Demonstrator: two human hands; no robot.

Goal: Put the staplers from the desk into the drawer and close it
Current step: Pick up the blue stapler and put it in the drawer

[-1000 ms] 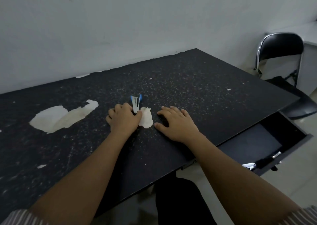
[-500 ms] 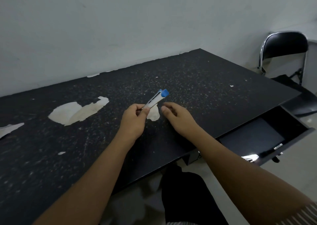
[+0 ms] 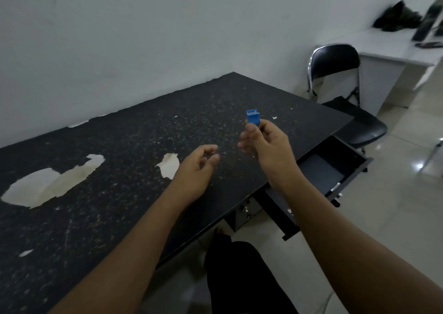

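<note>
My right hand (image 3: 266,141) holds a small blue stapler (image 3: 253,117) upright above the right part of the black desk (image 3: 119,158); only the stapler's blue end shows above my fingers. My left hand (image 3: 199,167) hovers just over the desk to the left of it, fingers loosely curled and holding nothing. The black drawer (image 3: 335,170) stands pulled out under the desk's right edge, below and right of my right hand. A dark stapler with a metal tip (image 3: 335,187) lies against the drawer's front wall.
The desk top has pale patches (image 3: 52,184) where the surface has peeled. A black folding chair (image 3: 340,74) stands just beyond the drawer, and a white desk (image 3: 395,50) with dark items is at the far right. My dark-trousered leg (image 3: 239,277) is under the desk edge.
The blue stapler passed from my left hand to my right hand and moved right, toward the drawer. My left hand let go and stays over the desk. The view swung right.
</note>
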